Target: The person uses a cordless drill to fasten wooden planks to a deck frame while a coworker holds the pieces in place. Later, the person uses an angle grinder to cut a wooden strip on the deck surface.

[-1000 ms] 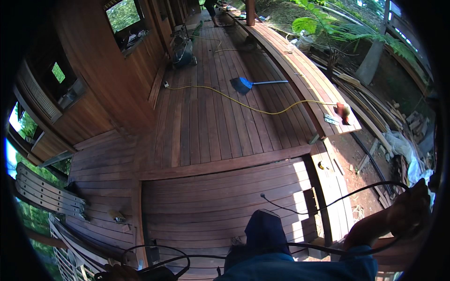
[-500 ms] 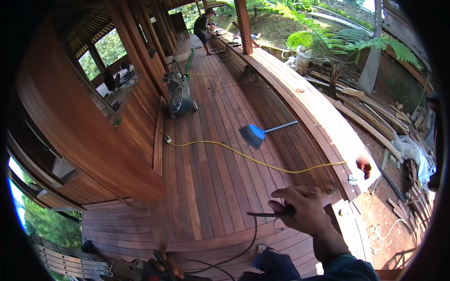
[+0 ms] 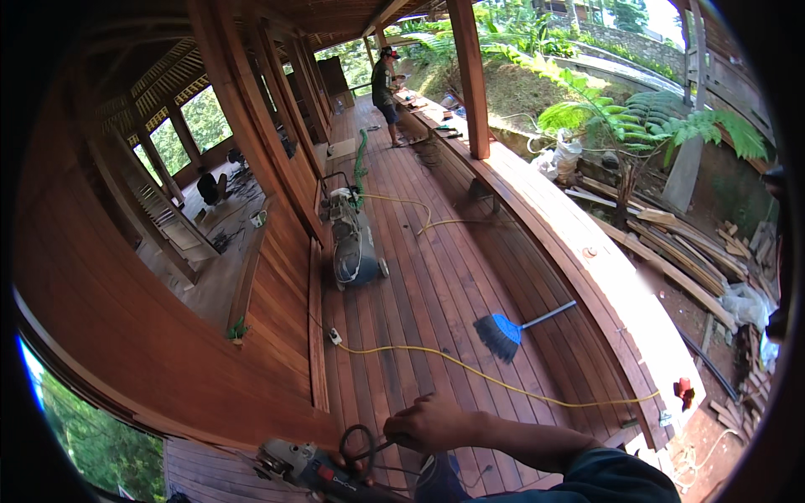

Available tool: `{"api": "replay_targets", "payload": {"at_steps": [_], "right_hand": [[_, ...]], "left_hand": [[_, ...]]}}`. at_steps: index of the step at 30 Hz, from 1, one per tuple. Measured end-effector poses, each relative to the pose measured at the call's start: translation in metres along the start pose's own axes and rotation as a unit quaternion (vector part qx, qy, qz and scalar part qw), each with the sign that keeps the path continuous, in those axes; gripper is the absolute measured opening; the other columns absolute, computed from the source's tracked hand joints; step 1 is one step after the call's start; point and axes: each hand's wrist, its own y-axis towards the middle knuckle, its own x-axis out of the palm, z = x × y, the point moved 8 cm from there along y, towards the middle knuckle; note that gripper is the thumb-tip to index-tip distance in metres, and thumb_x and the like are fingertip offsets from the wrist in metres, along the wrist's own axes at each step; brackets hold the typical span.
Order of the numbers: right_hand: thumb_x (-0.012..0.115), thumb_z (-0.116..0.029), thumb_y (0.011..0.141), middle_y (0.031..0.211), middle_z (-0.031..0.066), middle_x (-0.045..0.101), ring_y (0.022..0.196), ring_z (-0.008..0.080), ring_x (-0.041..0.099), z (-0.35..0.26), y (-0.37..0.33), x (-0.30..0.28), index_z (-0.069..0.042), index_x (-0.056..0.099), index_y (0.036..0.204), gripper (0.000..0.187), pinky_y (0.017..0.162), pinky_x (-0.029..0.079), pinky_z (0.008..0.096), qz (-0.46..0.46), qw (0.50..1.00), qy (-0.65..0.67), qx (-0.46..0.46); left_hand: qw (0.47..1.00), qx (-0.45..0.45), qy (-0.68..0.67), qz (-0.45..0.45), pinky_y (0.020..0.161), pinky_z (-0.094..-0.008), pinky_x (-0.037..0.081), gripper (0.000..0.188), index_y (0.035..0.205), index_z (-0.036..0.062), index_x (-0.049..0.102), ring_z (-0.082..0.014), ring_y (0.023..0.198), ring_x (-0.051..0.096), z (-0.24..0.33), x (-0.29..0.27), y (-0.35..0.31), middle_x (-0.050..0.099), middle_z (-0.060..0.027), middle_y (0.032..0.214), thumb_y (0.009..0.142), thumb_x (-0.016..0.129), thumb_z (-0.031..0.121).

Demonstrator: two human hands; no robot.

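Grey metal is seen at the head [image 3: 275, 460] of the grinder [image 3: 312, 471], held low, left of centre, above the deck [image 3: 419, 302]. Its body [image 3: 342, 485] is wrapped by the partly hidden left hand [image 3: 352, 464]; a black cord [image 3: 358, 427] is clasped in the closed right hand [image 3: 432, 422]. Probably stiff and fairly heavy, the grinder is best gripped round the body. Its long axis is slanted, head leftward. Beyond, a broom [image 3: 501, 335] is laid.
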Motion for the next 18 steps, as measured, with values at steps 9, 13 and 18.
{"api": "replay_targets", "payload": {"at_steps": [9, 13, 18], "right_hand": [[0.067, -0.012, 0.089, 0.088, 0.0141, 0.075, 0.081, 0.0355, 0.073, 0.311, -0.073, -0.108, -0.011, 0.073, 0.099, 0.011, 0.072, 0.056, 0.0467, 0.236, 0.885, -0.043, 0.4], [0.066, -0.012, 0.088, 0.092, 0.0143, 0.072, 0.09, 0.0367, 0.071, 0.413, -0.135, -0.108, -0.013, 0.074, 0.095, 0.01, 0.076, 0.055, 0.0468, 0.315, 0.801, -0.075, 0.503], [0.058, -0.024, 0.096, 0.1, 0.016, 0.07, 0.102, 0.0403, 0.068, 0.555, -0.156, -0.09, -0.017, 0.071, 0.108, 0.019, 0.082, 0.054, 0.0531, 0.281, 0.73, -0.066, 0.62]], "left_hand": [[0.995, 0.024, 0.076, -0.063, 0.074, -0.0425, 0.05, 0.069, 0.129, 0.0045, 0.049, -0.0279, 0.099, 0.06, 0.158, 0.006, 0.268, 0.057, -0.0163, 0.116, 0.087, 0.08, 0.05], [0.982, 0.022, 0.138, -0.13, 0.077, -0.0415, 0.051, 0.073, 0.133, 0.0053, 0.049, -0.0252, 0.1, 0.06, 0.21, 0.018, 0.367, 0.058, -0.0139, 0.117, 0.082, 0.085, 0.044], [0.973, 0.05, 0.175, -0.144, 0.079, -0.0405, 0.053, 0.076, 0.136, 0.0061, 0.05, -0.0236, 0.1, 0.061, 0.219, 0.009, 0.511, 0.059, -0.0124, 0.119, 0.078, 0.088, 0.038]]}}
